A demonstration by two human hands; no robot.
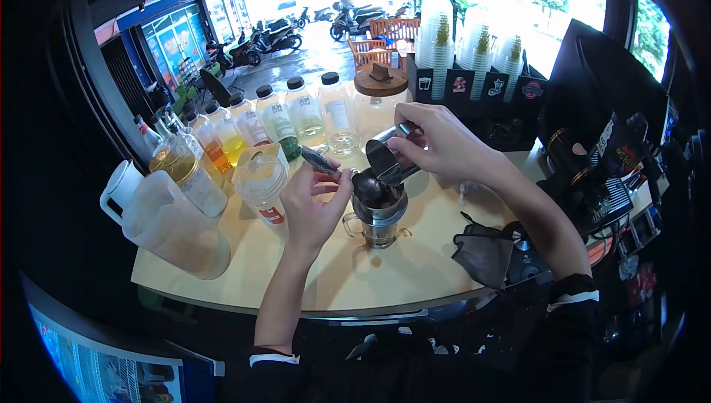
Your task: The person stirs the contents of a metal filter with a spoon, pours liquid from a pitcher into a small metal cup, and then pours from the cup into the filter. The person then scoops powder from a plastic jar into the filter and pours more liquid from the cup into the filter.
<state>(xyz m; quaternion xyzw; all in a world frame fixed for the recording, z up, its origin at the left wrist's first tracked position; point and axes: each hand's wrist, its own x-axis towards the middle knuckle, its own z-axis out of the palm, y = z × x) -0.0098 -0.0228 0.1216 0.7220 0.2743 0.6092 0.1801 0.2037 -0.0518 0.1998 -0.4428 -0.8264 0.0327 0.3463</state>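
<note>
My right hand [438, 140] grips a small metal pitcher [385, 157], tilted with its mouth toward the lower left. Between the fingers of my left hand [317, 199] is a spoon [320, 162]; its dark bowl lies just below the pitcher's mouth. Both are over a metal filter cup [388, 215], which sits on top of a glass mug [379, 237] with a handle on its left. Dark contents show inside the filter, though I cannot make out what they are. Left of my left hand stands a clear plastic jar [261, 181] with a red label.
Bottles of coloured liquid [275, 118] line the table's far side, beside a wood-lidded glass jar [381, 96]. Plastic pitchers [174, 225] stand at left. At right lie a dark cloth [483, 253] and a small black device [524, 256]. Stacked cups [435, 40] stand behind.
</note>
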